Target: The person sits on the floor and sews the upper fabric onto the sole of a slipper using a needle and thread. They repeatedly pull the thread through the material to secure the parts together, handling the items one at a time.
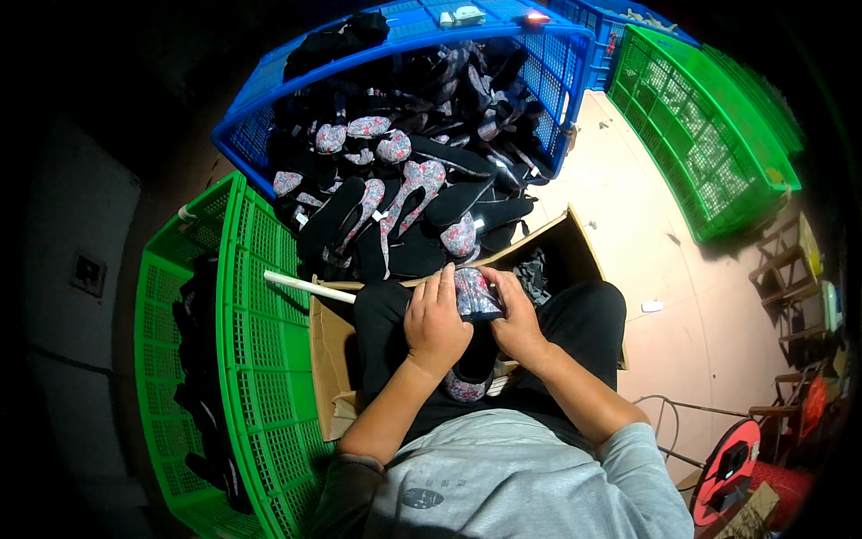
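Observation:
Between my knees I hold a floral cloth shoe (476,289) in grey and red with a dark edge. My left hand (437,316) is closed on one side of it, and my right hand (516,316) grips the other side. Another shoe (467,388) of the same floral cloth, dark inside, rests in my lap below my hands. In front, many matching shoes (417,189) with black soles spill out of a tipped blue plastic crate (575,81).
A cardboard box (332,355) stands under and around my knees, with dark scraps (532,274) inside. A white stick (310,287) juts out to the left. Green crates (235,296) stand at left, one holding black items; another green crate (696,135) is at far right. Wooden stools (779,269) line the right.

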### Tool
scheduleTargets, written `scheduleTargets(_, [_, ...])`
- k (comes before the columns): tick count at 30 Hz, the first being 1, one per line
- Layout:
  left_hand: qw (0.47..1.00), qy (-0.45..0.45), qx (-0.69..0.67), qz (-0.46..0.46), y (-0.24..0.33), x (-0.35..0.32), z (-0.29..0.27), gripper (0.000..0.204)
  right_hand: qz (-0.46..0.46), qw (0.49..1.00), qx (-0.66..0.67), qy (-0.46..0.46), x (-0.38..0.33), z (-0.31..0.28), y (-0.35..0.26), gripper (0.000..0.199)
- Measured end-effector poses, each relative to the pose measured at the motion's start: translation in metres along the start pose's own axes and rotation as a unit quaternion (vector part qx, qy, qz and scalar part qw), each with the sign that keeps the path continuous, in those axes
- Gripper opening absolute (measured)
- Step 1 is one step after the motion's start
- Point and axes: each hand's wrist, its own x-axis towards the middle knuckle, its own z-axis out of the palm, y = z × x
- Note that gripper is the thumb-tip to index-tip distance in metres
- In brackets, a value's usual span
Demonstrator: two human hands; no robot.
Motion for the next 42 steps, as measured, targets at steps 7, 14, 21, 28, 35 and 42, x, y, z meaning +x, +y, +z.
scheduleTargets(7, [0.995,0.02,0.026,0.096,-0.009,0.008,-0.002,0.045,0.008,0.994,-0.112,0.017,0.004,-0.004,-0.015,0.053])
scheduleTargets(14, [0.978,-0.007,-0.011,0.21,-0.02,0.009,-0.006,0.036,-0.011,0.982,-0.187,0.005,0.003,-0.006,-0.01,0.04])
scheduleTargets(21, [0.956,-0.1,-0.044,0.274,-0.027,0.012,-0.015,0.037,-0.069,0.98,-0.176,-0.068,0.002,-0.027,-0.008,0.037])
scheduleTargets(28, [0.944,-0.197,-0.14,0.225,-0.033,-0.001,-0.02,0.036,-0.047,0.975,-0.126,-0.18,-0.004,-0.04,0.0,0.028])
scheduleTargets(35, [0.928,-0.239,-0.268,0.099,-0.03,-0.016,-0.011,0.024,0.047,0.965,-0.048,-0.252,-0.002,-0.048,0.0,0.011])
scheduleTargets(42, [0.836,-0.334,-0.427,-0.082,-0.023,-0.027,-0.011,0.009,0.294,0.872,0.203,-0.334,-0.007,-0.05,0.016,0.01])
